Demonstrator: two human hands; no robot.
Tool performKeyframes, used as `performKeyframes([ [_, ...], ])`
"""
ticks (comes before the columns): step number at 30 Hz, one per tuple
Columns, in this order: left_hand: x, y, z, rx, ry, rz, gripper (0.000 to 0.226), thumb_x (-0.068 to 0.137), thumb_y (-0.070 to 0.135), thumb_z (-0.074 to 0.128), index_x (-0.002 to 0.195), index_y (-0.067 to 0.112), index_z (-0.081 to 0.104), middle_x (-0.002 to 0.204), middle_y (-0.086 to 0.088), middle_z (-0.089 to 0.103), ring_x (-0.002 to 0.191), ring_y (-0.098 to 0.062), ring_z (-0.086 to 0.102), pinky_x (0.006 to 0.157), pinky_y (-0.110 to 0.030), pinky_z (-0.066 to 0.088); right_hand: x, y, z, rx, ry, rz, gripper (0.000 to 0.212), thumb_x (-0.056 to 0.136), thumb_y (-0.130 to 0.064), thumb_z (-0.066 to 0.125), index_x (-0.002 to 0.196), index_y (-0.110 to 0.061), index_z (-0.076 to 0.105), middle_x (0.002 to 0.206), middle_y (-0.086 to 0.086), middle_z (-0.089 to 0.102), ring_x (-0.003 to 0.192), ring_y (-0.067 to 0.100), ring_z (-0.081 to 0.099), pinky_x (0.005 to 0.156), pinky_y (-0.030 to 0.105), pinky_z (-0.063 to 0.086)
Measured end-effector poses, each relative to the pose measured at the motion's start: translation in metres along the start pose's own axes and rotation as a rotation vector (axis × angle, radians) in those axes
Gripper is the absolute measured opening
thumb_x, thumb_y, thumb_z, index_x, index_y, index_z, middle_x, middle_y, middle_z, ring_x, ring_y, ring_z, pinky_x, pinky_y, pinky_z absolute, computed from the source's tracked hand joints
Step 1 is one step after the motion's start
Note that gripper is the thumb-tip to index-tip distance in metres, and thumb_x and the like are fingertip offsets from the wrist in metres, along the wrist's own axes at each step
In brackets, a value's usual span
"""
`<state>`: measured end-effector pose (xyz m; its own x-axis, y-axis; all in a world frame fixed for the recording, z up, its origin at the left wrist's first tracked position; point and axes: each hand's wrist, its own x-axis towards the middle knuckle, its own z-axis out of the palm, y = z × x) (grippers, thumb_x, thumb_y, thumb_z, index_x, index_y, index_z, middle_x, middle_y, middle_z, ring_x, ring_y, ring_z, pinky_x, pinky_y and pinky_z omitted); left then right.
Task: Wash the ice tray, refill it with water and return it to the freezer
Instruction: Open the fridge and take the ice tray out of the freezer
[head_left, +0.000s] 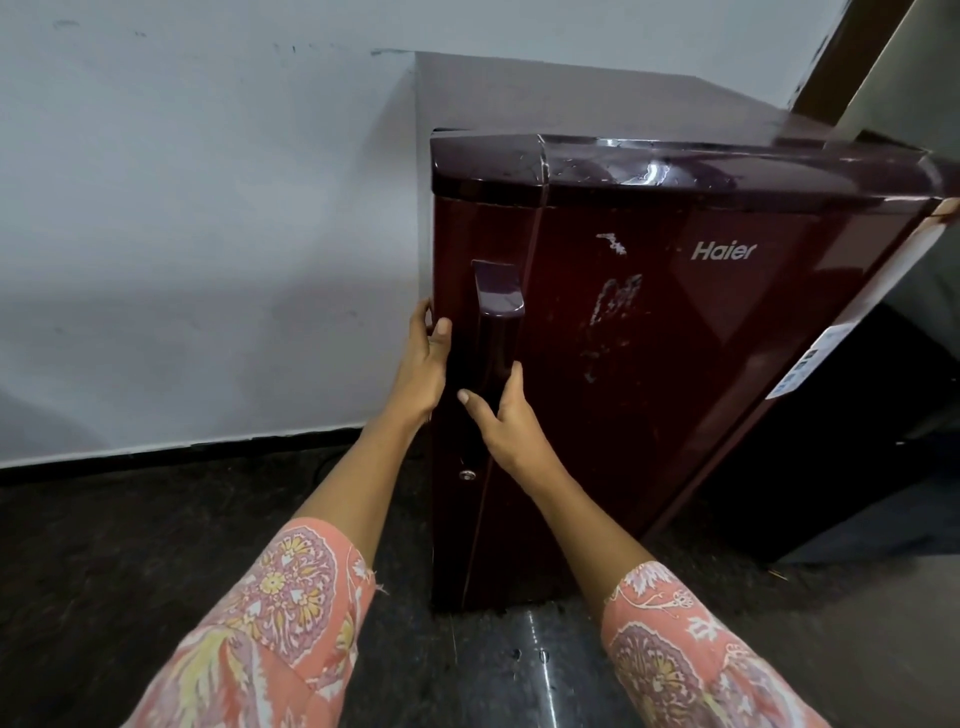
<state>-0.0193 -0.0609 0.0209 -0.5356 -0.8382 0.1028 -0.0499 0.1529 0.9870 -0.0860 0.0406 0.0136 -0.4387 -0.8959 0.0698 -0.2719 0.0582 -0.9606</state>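
Since both hands are on a closed Haier refrigerator (649, 364) and neither carries anything, the step in hand looks like working its door; whether that is to fetch the ice tray or to shut it away after the refill, I cannot tell.

Left of centre, against the pale wall (182, 208), the left hand (426, 358) grips the door's left edge, thumb on the front face and fingers curled out of sight behind it. Just to its right, the right hand (504, 421) is clamped round the lower part of the vertical door handle (496, 312), thumb on one side, fingers on the other. A small keyhole (467, 474) sits below.

If the door is to open, the next move calls for a pull on the handle, with the hinge probably on the right.

The ice tray is nowhere in view, and the freezer lies hidden behind the door. At the right edge, a white label (810, 358) is too blurred to read, and a dark unit (857, 441) beside it is cut off.
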Motion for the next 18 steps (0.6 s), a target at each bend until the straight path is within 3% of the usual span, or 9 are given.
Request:
performKeyframes([
  [2,-0.001,-0.003,0.0,0.02,0.008,0.017,0.06,0.096,0.049,0.025,0.148,0.023,0.009,0.154,-0.003,0.021,0.14,-0.019,0.024,0.103,-0.021,0.025,-0.003,-0.001,-0.001,0.006,-0.011,0.009,0.048,0.094,-0.018,0.052,0.133,-0.016,0.024,0.116,-0.01,0.046,0.103,-0.001,0.046,0.07,-0.002,0.04],
  [6,-0.016,-0.012,0.002,0.083,0.012,0.061,0.096,0.066,0.089,0.023,0.144,0.034,0.017,0.149,-0.005,0.027,0.136,-0.02,0.03,0.109,-0.039,0.03,-0.022,0.0,-0.005,0.026,-0.02,-0.001,0.047,0.094,-0.016,0.052,0.131,-0.019,0.024,0.113,-0.015,0.047,0.102,-0.005,0.047,0.076,0.001,0.041],
  [10,-0.05,-0.009,0.01,0.103,0.074,0.067,0.104,0.058,0.093,0.021,0.141,0.03,0.023,0.139,-0.007,0.03,0.117,-0.013,0.037,0.097,-0.033,0.034,-0.052,0.001,-0.012,0.054,-0.025,-0.005,0.04,0.093,-0.016,0.052,0.121,-0.029,0.026,0.11,-0.014,0.051,0.099,-0.005,0.052,0.078,0.007,0.044],
  [15,-0.095,-0.004,0.012,0.116,0.046,0.047,0.071,0.081,0.062,0.042,0.138,0.023,0.027,0.134,-0.004,0.032,0.122,-0.021,0.044,0.101,-0.041,0.043,-0.1,0.006,-0.031,0.047,-0.047,-0.004,0.037,0.093,-0.017,0.052,0.119,-0.03,0.03,0.102,-0.015,0.054,0.098,-0.002,0.055,0.081,0.016,0.044],
  [18,-0.123,-0.005,0.017,0.201,0.047,0.031,0.082,0.068,0.08,0.046,0.13,0.028,0.03,0.127,0.001,0.041,0.115,-0.019,0.052,0.094,-0.045,0.049,-0.133,0.007,-0.047,0.081,-0.043,0.017,0.031,0.093,-0.013,0.052,0.117,-0.024,0.037,0.093,-0.013,0.055,0.084,-0.009,0.056,0.074,0.012,0.046],
])
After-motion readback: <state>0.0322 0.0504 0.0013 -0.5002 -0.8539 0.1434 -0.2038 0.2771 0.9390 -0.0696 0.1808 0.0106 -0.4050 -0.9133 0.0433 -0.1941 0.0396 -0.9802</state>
